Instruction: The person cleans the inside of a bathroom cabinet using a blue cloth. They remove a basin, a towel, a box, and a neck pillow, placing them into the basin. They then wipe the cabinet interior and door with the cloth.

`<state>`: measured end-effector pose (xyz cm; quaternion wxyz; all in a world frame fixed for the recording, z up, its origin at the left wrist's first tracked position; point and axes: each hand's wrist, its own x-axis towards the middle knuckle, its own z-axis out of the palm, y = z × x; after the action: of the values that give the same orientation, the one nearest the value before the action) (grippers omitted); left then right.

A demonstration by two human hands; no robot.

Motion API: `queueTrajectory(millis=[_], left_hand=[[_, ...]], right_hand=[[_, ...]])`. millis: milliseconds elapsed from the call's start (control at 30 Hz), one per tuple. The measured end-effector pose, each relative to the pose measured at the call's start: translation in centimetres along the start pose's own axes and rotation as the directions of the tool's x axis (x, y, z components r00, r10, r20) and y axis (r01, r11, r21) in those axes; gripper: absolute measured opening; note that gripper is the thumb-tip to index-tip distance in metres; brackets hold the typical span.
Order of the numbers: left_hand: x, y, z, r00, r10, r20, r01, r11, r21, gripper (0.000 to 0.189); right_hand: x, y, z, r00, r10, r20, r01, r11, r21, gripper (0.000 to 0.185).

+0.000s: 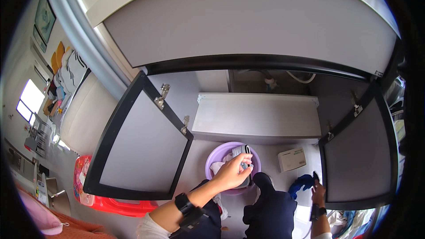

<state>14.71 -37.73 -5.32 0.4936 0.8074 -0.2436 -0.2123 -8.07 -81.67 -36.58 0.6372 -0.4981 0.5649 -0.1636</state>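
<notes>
My left hand (237, 171) is over a purple plastic basin (211, 154) on the floor, its fingers curled beside a folded grey-and-white cloth item with a dark edge (239, 150). Whether the fingers touch that item cannot be made out. Pale cloths (216, 167) lie in the basin too. Off to the right, my right hand (318, 191) grips a dark blue cloth (300, 184) by its end, low near the cabinet's right door. A small cardboard box (292, 160) with writing rests on the floor between the basin and that door.
Two black-framed cabinet doors, left (142, 146) and right (360, 152), are swung outward. Between them is a light shelf board (257, 114), with a pale hose (303, 80) behind. A red plastic container (123, 206) sits beyond the left door; piled fabrics (352, 222) lie at lower right.
</notes>
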Motion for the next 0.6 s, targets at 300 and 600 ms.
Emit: queueTrajectory(millis=[300, 600], left_hand=[[1.0, -0.1, -6.5, 0.974, 0.045, 0.224, -0.079, 0.987, 0.141, 0.040], [7.3, -8.1, -15.2, 0.901, -0.406, -0.151, 0.402, 0.914, -0.058, 0.037]], right_hand=[[-22.8, -28.7, 7.0, 0.664, -0.420, 0.618, 0.233, 0.902, 0.363, 0.021], [-25.8, -33.8, 26.3, 0.497, -0.321, 0.806, 0.126, 0.946, 0.299, 0.020]])
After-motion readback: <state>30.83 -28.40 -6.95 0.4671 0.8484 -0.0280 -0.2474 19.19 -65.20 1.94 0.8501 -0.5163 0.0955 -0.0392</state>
